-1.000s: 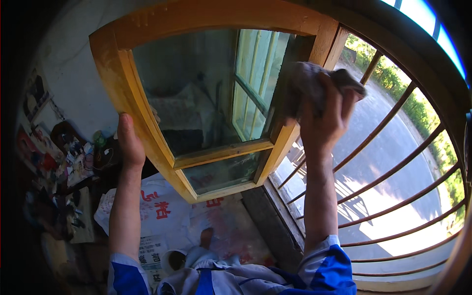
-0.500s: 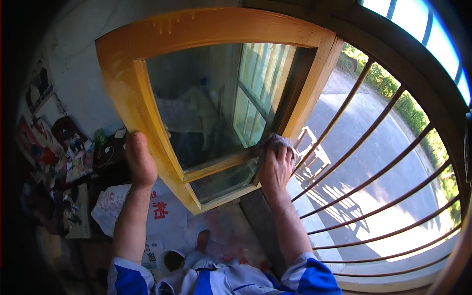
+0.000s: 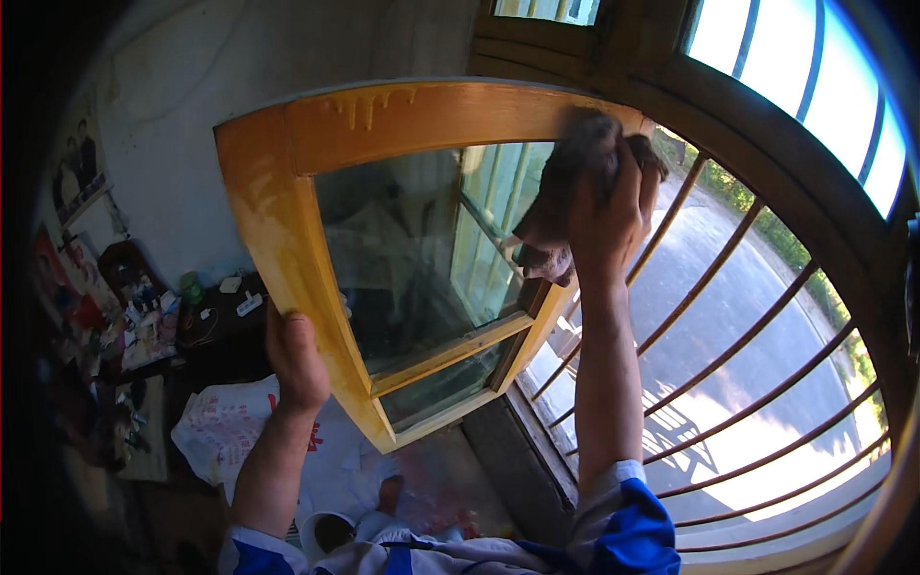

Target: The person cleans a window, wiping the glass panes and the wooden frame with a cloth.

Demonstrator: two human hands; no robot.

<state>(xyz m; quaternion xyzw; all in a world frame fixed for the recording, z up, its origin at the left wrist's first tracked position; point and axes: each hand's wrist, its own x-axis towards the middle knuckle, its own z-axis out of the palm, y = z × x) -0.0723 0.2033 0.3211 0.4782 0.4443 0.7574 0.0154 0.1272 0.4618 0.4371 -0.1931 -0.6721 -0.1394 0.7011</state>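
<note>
While the left hand [image 3: 299, 359], at eight o'clock, wraps the left stile of an orange-yellow wooden casement sash [image 3: 259, 220], its thumb stays outside and its other fingers pass behind the wood, mostly hidden. At two o'clock the right hand [image 3: 613, 225] has its fingers closed over a crumpled dark rag [image 3: 561, 187], which covers the sash's upper right corner from view; part of the rag is blurred, so I cannot tell how firmly it presses. The sash fills the middle, tilted in view, with a large upper glass pane [image 3: 393, 249] and a smaller lower pane [image 3: 446, 393] divided by a wooden glazing bar [image 3: 450, 355]. Yellowish drips [image 3: 364, 107] mark its top rail at eleven o'clock. Rusty window bars [image 3: 724, 337] curve from two to five o'clock, with a sunlit road [image 3: 728, 278] beyond them. A white plastic sack [image 3: 225, 422] lies at eight o'clock, and a white bucket [image 3: 309, 539] stands at seven, near the person's clothing.
</note>
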